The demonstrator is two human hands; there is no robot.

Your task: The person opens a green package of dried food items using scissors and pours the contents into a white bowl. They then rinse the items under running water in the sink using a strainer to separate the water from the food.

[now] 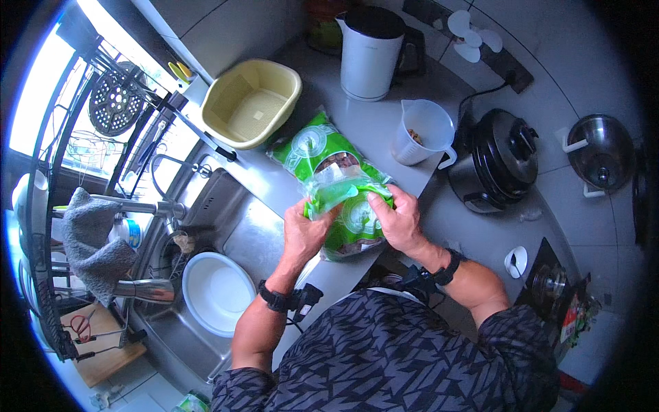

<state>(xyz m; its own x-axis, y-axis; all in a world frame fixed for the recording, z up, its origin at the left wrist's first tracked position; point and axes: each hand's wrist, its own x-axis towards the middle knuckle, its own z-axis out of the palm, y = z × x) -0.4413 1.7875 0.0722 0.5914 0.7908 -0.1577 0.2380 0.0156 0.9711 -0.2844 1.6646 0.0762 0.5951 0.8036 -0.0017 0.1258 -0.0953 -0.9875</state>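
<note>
Both my hands are on a green-and-clear plastic food bag (pixel 360 219) at the counter's front edge. My left hand (pixel 305 230) pinches the left side of its upper edge, and my right hand (pixel 400 216) grips the right side with the thumb on top. Between them the clear film looks loose and creased. Just beyond lies more green printed packaging (pixel 309 144), with dark brownish pieces behind a clear window. The two green areas overlap, and I cannot tell whether they are separate bags.
A beige plastic basin (pixel 252 108), a white electric kettle (pixel 371 56) and a measuring jug (pixel 423 131) with some brown bits stand behind the bag. A black electric pressure cooker (pixel 494 159) is at right. On the left, a white bowl (pixel 219 293) sits in the steel sink (pixel 177 337).
</note>
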